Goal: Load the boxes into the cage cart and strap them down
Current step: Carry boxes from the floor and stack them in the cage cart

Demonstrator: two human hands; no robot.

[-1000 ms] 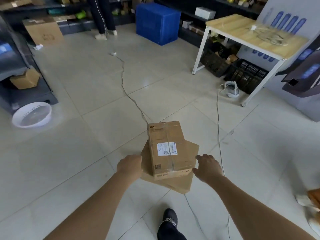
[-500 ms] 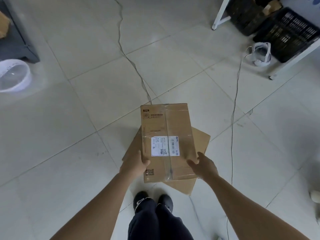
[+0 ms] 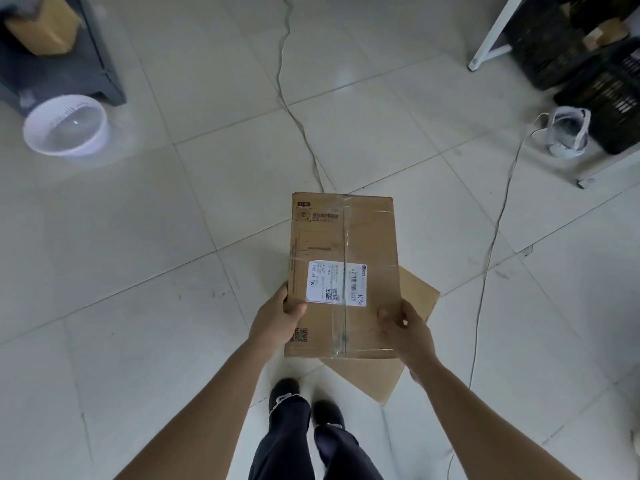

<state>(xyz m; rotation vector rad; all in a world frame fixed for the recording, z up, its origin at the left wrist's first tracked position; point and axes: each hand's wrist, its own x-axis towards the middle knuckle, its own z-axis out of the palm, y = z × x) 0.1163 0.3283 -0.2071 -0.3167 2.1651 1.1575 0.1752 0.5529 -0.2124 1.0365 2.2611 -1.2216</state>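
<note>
A taped brown cardboard box (image 3: 360,233) with a white shipping label lies on top of a flatter cardboard box (image 3: 412,317) on the tiled floor in front of my feet. My left hand (image 3: 277,320) grips the top box's left edge, thumb on its top face. My right hand (image 3: 405,327) grips its right edge near the front corner, thumb on top as well. The cage cart is not in sight.
A white basin (image 3: 65,128) sits at the left beside a dark shelf base (image 3: 69,71) holding a small box. Cables (image 3: 298,116) run across the floor. Black crates (image 3: 595,74) and a white table leg (image 3: 491,36) stand at the upper right.
My hands went from hovering at the box's sides to gripping its edges. The view has dropped closer to the boxes, and the top box looks larger and nearer.
</note>
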